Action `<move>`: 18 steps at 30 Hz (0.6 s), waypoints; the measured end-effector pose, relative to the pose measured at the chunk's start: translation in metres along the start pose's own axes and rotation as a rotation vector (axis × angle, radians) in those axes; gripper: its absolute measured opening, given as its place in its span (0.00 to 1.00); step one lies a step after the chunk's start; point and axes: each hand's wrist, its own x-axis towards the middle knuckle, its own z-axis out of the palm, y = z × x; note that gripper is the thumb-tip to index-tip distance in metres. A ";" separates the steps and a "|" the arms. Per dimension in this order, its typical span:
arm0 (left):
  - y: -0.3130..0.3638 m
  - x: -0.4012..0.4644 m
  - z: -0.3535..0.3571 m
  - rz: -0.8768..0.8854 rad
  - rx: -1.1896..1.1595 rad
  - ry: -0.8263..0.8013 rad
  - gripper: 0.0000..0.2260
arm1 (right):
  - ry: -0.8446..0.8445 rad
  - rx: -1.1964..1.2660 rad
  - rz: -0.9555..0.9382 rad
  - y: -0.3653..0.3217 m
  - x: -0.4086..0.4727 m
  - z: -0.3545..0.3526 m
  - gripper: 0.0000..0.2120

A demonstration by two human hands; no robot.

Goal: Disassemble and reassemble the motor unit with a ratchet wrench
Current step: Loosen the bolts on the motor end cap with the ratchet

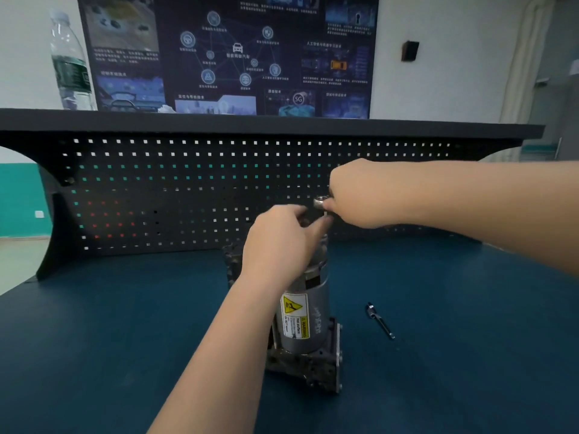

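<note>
The motor unit (308, 311) stands upright on the blue table, a grey cylinder with a yellow warning label on a metal base block. My left hand (282, 242) wraps around the motor's top end and hides it. My right hand (360, 195) is closed on the ratchet wrench (321, 202), of which only the shiny head shows, just above the motor's top and touching my left fingertips. The wrench handle is hidden in my fist.
A long dark bolt (380, 321) lies on the table (125, 324) right of the motor. A black pegboard (188, 195) with a shelf rises behind. A water bottle (70, 61) stands on the shelf at the left.
</note>
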 end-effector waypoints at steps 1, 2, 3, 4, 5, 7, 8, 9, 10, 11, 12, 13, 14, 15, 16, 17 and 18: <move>0.004 0.009 -0.002 -0.014 -0.053 -0.038 0.12 | 0.023 0.057 0.007 -0.001 -0.002 -0.003 0.19; 0.007 0.015 -0.003 -0.011 -0.099 -0.077 0.11 | 0.024 0.106 0.002 -0.002 -0.006 -0.006 0.19; 0.010 0.018 -0.004 -0.012 -0.159 -0.112 0.10 | 0.007 0.134 -0.016 0.000 -0.009 -0.008 0.19; 0.011 0.020 -0.004 -0.026 -0.228 -0.145 0.10 | -0.033 0.126 -0.023 0.002 -0.014 -0.010 0.19; 0.009 0.021 -0.005 -0.045 -0.286 -0.169 0.09 | -0.081 0.130 -0.042 0.005 -0.016 -0.010 0.19; 0.003 0.021 -0.007 -0.068 -0.353 -0.209 0.08 | -0.152 0.158 -0.073 0.014 -0.020 -0.011 0.16; 0.001 0.021 -0.007 -0.073 -0.376 -0.225 0.06 | -0.161 0.207 -0.081 0.019 -0.020 -0.013 0.14; -0.001 0.022 -0.008 -0.079 -0.407 -0.236 0.04 | -0.164 0.250 -0.097 0.024 -0.020 -0.015 0.12; -0.002 0.022 -0.008 -0.085 -0.443 -0.242 0.02 | -0.167 0.285 -0.105 0.029 -0.020 -0.016 0.11; -0.002 0.022 -0.008 -0.091 -0.478 -0.243 0.01 | -0.172 0.318 -0.110 0.032 -0.019 -0.017 0.10; -0.003 0.022 -0.007 -0.091 -0.501 -0.241 0.01 | -0.179 0.346 -0.105 0.035 -0.018 -0.016 0.10; -0.002 0.021 -0.006 -0.093 -0.514 -0.237 0.02 | -0.185 0.377 -0.095 0.036 -0.015 -0.013 0.11; -0.003 0.022 -0.005 -0.095 -0.512 -0.233 0.02 | -0.189 0.422 -0.073 0.036 -0.014 -0.012 0.13; -0.002 0.022 -0.004 -0.097 -0.503 -0.231 0.01 | -0.188 0.495 -0.040 0.034 -0.012 -0.010 0.16; -0.002 0.023 -0.004 -0.095 -0.485 -0.232 0.01 | -0.183 0.585 0.010 0.033 -0.010 -0.009 0.19; -0.002 0.024 -0.004 -0.095 -0.468 -0.233 0.01 | -0.174 0.670 0.057 0.031 -0.008 -0.008 0.22; -0.002 0.025 -0.004 -0.098 -0.455 -0.235 0.01 | -0.170 0.733 0.092 0.029 -0.005 -0.008 0.23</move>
